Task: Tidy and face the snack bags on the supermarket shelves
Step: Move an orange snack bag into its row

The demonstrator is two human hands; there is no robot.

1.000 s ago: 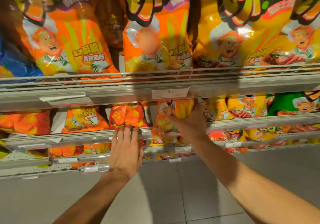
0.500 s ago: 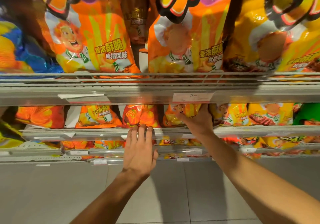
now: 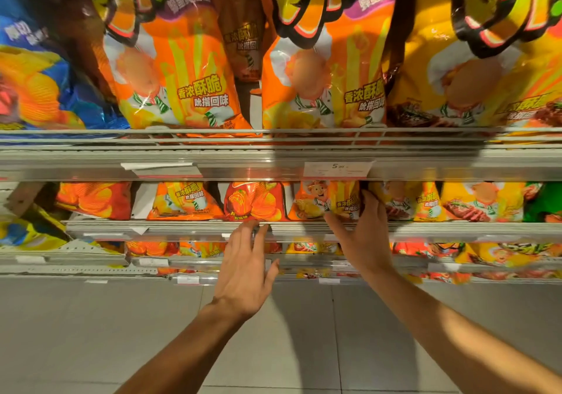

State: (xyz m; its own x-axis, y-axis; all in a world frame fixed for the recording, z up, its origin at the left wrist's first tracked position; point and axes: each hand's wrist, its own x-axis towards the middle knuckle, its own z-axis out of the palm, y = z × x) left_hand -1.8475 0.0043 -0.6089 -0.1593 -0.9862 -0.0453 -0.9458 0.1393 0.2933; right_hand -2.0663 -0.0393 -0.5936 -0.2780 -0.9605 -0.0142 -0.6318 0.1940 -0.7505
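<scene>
On the second shelf an orange snack bag (image 3: 319, 200) stands upright with its front facing out. My right hand (image 3: 363, 235) grips its right edge, fingers behind that edge and thumb across the lower front. To its left stand a red-orange chip bag (image 3: 254, 202) and another orange bag (image 3: 182, 200). My left hand (image 3: 244, 264) is flat with straight fingers, its tips touching the shelf rail (image 3: 170, 226) just under the red-orange bag. It holds nothing.
Large orange bags (image 3: 179, 68) and yellow bags (image 3: 486, 59) fill the top shelf behind a wire rail, with a blue bag (image 3: 33, 83) at the far left. A price tag (image 3: 337, 169) hangs on the shelf edge. Lower shelves hold more bags; grey floor tiles lie below.
My right hand has lifted the orange bag from in front of the rail up onto the second shelf, where it now stands. My left hand stays at the rail.
</scene>
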